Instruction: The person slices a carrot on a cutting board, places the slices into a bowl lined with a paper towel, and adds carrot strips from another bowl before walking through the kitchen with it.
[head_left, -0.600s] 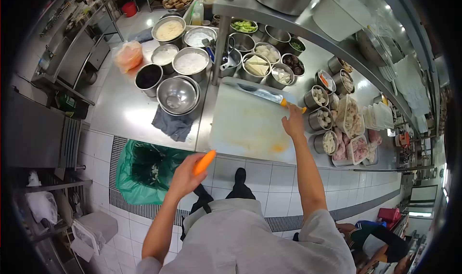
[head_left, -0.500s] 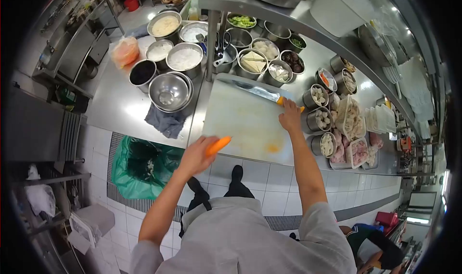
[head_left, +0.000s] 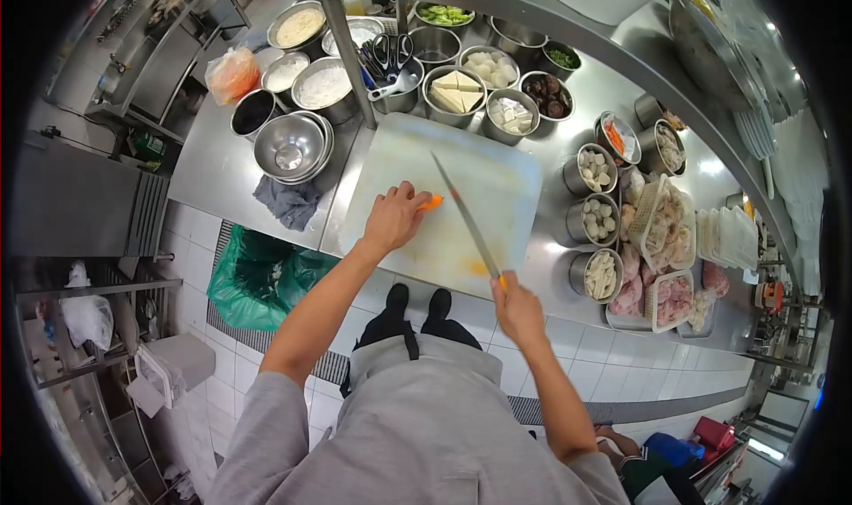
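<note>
Holding the carrot [head_left: 431, 202] over the board [head_left: 399, 154], the left hand [head_left: 396, 217] is curled around it. The right hand [head_left: 519, 311] is closed around the knife [head_left: 471, 224], which points away near the carrot.

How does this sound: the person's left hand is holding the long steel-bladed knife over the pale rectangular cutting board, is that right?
Wrong hand: the head view shows the right hand holding the long steel-bladed knife over the pale rectangular cutting board. The rest stands.
</note>
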Available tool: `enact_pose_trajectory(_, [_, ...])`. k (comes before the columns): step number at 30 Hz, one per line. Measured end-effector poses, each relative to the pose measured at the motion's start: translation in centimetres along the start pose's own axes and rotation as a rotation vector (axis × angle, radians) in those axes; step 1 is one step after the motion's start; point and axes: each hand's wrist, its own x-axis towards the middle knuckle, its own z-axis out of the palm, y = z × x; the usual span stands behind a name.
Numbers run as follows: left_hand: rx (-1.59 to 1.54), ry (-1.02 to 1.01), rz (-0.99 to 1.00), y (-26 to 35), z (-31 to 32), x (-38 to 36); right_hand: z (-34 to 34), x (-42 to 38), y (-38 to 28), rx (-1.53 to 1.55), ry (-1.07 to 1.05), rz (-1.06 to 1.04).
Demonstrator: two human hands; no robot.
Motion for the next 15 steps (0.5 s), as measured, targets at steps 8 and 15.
enact_pose_trajectory(8, [0.01,-0.001,0.02,0.6,-0.4,0.0,1.5,-4.9,-2.8,-0.092,0.06,0.011])
enact_pose_trajectory(15, [-0.04,0.006,0.014,0.0,0.1,0.0,0.5,-4.6,-4.6,-0.139,-0.097,0.099])
